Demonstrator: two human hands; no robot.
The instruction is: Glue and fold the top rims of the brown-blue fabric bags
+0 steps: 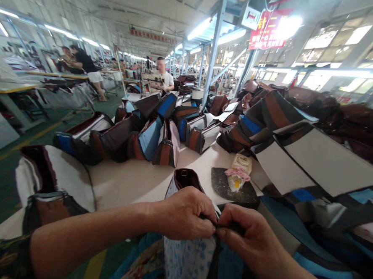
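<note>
An unfinished handbag (pixel 188 257) stands at the table's near edge, its side covered in white fabric with a blue pattern and its inside dark brown. A small metal ring shows inside its far end. My left hand (pixel 185 213) pinches the bag's upper edge, thumb and fingers pressed together. Right against it, my right hand (pixel 247 229) grips the same edge between thumb and forefinger. The fingertips of both hands almost touch, and the bit of edge between them is mostly hidden.
Several half-made bags (pixel 144 139) stand in rows across the white table (pixel 120 182). A bag with white sides (pixel 67 178) is at left. Bag pieces (pixel 327 160) are heaped at right. A dark slab (pixel 220 183) bears a yellowish container (pixel 242 164) with pink cloth. People work farther back.
</note>
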